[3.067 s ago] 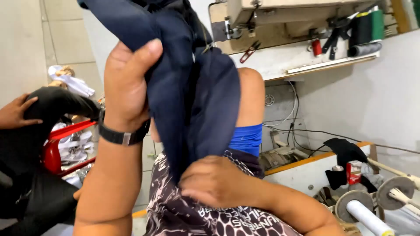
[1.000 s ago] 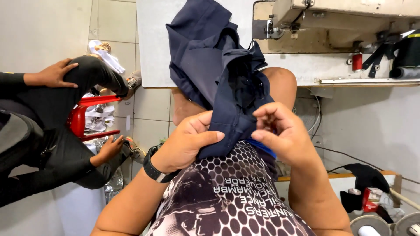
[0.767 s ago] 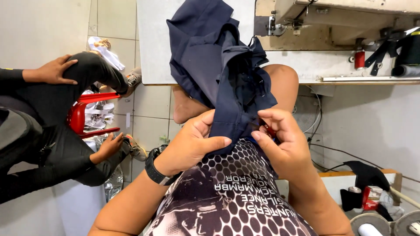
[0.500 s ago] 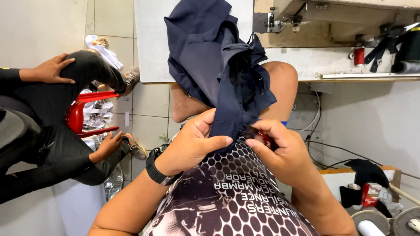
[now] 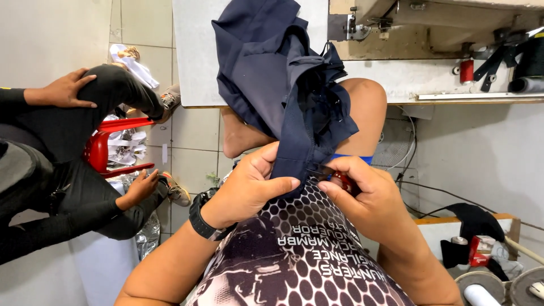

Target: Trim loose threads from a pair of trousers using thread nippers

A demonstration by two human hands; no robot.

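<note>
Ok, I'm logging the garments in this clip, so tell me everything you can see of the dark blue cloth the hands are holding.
The cloth is a dark navy woven garment piece, matte, with stitched seams and folded edges. It is bunched and creased, its upper part lying on the white table, the rest draped over the person's bare knee. Its lower end narrows to a strip. The left hand pinches that strip with the thumb on top; the right hand meets it from the other side, holding a small red tool.

A dark navy garment [image 5: 283, 85] hangs bunched and folded over the raised knee, its lower edge gathered to a narrow strip. A small red-handled tool [image 5: 341, 182] lies against that edge.
</note>
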